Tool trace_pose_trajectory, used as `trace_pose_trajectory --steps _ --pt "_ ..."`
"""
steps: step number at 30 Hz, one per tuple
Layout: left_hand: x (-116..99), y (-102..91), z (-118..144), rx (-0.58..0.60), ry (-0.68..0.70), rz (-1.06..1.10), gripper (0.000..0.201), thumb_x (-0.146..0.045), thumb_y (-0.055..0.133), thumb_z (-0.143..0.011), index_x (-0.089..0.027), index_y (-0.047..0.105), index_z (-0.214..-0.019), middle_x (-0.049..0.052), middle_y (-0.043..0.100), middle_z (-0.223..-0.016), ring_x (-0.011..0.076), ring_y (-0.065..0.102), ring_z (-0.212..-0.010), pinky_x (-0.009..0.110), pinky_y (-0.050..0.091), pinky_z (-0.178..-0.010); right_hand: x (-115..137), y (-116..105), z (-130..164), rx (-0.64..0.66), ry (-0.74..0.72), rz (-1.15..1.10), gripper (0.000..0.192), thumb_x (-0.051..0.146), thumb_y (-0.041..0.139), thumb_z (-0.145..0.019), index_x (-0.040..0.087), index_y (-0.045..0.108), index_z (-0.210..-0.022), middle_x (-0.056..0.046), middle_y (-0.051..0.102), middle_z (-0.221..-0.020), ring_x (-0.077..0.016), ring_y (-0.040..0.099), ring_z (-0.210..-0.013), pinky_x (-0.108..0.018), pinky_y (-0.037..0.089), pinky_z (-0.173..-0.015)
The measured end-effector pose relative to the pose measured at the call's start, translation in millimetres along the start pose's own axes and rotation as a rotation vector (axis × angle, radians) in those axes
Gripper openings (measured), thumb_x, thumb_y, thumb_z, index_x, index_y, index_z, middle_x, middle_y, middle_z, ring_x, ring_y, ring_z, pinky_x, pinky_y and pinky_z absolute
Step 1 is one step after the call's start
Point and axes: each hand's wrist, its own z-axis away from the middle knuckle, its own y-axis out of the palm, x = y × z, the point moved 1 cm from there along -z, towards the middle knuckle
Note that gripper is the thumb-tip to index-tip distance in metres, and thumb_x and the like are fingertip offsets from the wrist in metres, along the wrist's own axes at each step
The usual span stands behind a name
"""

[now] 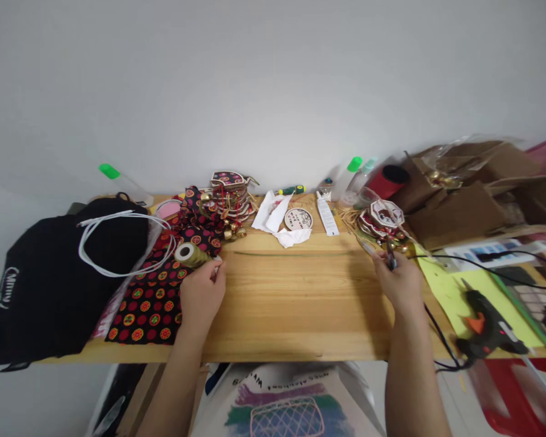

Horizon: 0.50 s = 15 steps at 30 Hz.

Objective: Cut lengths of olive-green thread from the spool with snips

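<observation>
Head view: two bare hands rest on a pale wooden counter (291, 297), each at a small thing.

The left hand (202, 294) has its fingers closed on a spool of olive-gold ribbon (190, 255) at the edge of the red-dotted black cloth (152, 303); the spool lies on its side, its axis running roughly left-right. The right hand (398, 279) pinches what may be small dark scissors (391, 260), pointing away toward the wall.

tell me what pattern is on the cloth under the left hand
Dark fabric with red, green and yellow round medallions, clearest in the head view.
</observation>
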Motion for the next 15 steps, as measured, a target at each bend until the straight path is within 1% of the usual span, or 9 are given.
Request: trace_pose_trajectory --steps 3,7,11,15 --pt "-10 5.0 -1 -0.005 -0.005 -0.227 0.027 -0.033 0.043 -0.081 -0.021 0.067 -0.078 0.005 0.065 -0.062 0.0182 0.056 -0.055 0.027 0.034 -0.054 0 6 -1 0.008 0.003 0.051 0.040 0.052 0.046 -0.068 0.016 0.061 -0.073 -0.009 0.060 -0.058 -0.0218 0.053 -0.054 -0.031 0.035 -0.052" --pt "-22 7.7 -5 0.075 -0.088 -0.437 0.032 -0.032 0.038 -0.083 -0.019 0.067 -0.081 0.010 0.065 -0.064 0.0228 0.057 -0.053 0.029 0.035 -0.051 4 11 1 0.075 0.007 0.116 0.037 0.047 0.045 -0.069 0.015 0.063 -0.075 -0.008 0.059 -0.056 -0.0212 0.051 -0.052 -0.030 0.034 -0.052" --pt "-31 10.9 -9 0.166 -0.133 -0.516 0.032 -0.030 0.034 -0.085 -0.018 0.064 -0.083 0.014 0.067 -0.069 0.0272 0.062 -0.059 0.032 0.040 -0.052 7 16 3 0.108 -0.002 0.150 0.035 0.045 0.045 -0.069 0.016 0.063 -0.075 -0.008 0.058 -0.056 -0.0209 0.050 -0.053 -0.030 0.034 -0.053" --pt "-33 18.0 -12 0.242 -0.172 -0.519 0.030 -0.027 0.030 -0.087 -0.014 0.056 -0.093 0.017 0.066 -0.069 0.0303 0.065 -0.064 0.033 0.041 -0.053 7 21 2 0.130 0.009 0.152 0.035 0.045 0.044 -0.070 0.016 0.063 -0.075 -0.010 0.060 -0.059 -0.0221 0.052 -0.055 -0.030 0.034 -0.055"
